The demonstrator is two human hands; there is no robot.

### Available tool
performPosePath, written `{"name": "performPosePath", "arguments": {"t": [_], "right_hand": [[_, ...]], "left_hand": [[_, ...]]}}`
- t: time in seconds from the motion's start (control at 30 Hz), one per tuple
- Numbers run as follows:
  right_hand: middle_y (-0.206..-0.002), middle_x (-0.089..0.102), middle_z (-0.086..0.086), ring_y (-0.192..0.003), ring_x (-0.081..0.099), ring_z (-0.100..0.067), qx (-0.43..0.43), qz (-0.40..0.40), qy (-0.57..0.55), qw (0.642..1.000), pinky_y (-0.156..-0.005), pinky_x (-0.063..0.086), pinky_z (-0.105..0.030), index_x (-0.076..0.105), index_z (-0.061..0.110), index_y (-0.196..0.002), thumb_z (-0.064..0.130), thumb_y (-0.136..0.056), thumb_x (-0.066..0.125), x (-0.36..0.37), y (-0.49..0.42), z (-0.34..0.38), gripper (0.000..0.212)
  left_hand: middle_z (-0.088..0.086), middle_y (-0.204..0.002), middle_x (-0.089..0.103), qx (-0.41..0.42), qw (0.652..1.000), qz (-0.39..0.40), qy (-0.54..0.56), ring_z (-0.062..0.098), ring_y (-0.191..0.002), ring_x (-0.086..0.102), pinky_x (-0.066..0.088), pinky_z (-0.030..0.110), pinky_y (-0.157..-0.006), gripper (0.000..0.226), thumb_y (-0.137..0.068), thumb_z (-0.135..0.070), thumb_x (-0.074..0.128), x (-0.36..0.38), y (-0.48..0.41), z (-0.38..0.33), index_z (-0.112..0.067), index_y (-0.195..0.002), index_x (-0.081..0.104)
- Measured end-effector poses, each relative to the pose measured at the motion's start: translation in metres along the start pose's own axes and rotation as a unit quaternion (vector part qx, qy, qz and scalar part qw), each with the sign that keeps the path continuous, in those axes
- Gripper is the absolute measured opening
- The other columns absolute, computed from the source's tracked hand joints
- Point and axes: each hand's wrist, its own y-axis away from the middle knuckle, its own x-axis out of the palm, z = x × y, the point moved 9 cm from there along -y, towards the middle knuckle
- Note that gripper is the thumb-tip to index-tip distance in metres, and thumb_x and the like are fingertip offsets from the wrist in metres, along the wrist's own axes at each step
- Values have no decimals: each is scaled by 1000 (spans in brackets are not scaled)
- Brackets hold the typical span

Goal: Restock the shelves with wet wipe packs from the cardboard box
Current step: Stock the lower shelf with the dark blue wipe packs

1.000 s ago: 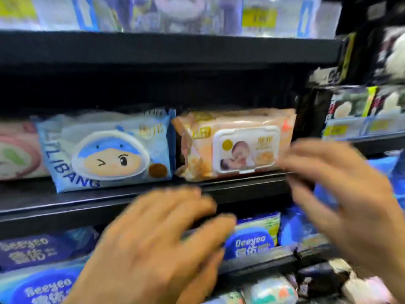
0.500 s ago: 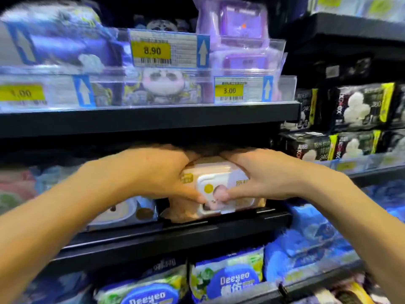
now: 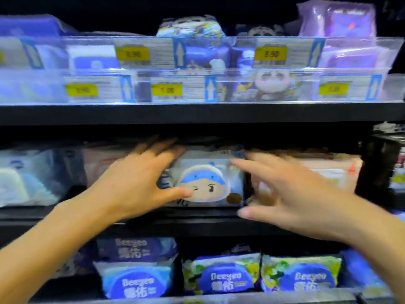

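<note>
Below the hands: Deeyeo packs (image 3: 219, 279) fill the lower row. Left hand (image 3: 140, 183) and right hand (image 3: 285, 194) are both spread with straight fingers, grasping nothing. The left thumb touches the blue pack (image 3: 210, 183), which stands on the shelf (image 3: 197, 224) between them. Orange pack (image 3: 333, 167) sits behind the right hand. Box not in view. Rows look mostly stocked; what remains can't be told.

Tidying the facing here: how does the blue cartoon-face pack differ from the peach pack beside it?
The blue cartoon-face pack bears a winking face; the peach pack is pale orange. The blue one shows mostly clear; the right hand covers much of the peach one. Both stand on the middle shelf.
</note>
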Motion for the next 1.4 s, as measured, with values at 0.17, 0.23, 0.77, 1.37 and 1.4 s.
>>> {"name": "performPosePath", "arguments": {"t": [0.17,0.23,0.77,1.37,1.4], "right_hand": [[-132,66,1,-118,62,-29,23,74,81,994,-85,49,-38,44,38,-140,79,-84,50,28,-81,35,70],[-122,70,2,-109,66,-28,24,93,89,991,-80,52,-37,49,36,-131,93,-73,37,34,-83,32,82],[-84,67,6,-79,62,-14,187,193,41,962,-73,53,-33,63,30,-106,103,-58,41,40,-76,4,90],[-97,71,22,-86,65,3,162,168,-32,972,-79,53,-23,60,42,-115,99,-55,50,22,-66,2,83],[-96,71,23,-85,64,2,161,176,-23,971,-79,53,-22,58,44,-116,101,-52,47,21,-65,3,86]], "left_hand": [[-1,-122,69,51,998,-7,27,26,-105,68,50,27,-88,72,-71,-67,64,13,-1,1,-28,-131,55],[-5,-132,64,79,996,-18,26,23,-113,64,49,29,-93,75,-73,-74,60,6,-7,2,-33,-136,52],[-19,-150,45,-38,981,152,111,12,-128,49,43,24,-99,99,-60,-87,61,34,-25,43,-51,-146,31],[-21,-156,34,-38,993,73,79,10,-137,38,35,24,-106,117,-53,-95,54,37,-15,43,-51,-152,12],[-21,-156,33,-43,993,75,81,10,-138,37,33,24,-106,115,-55,-94,54,38,-14,43,-51,-152,12]]}}
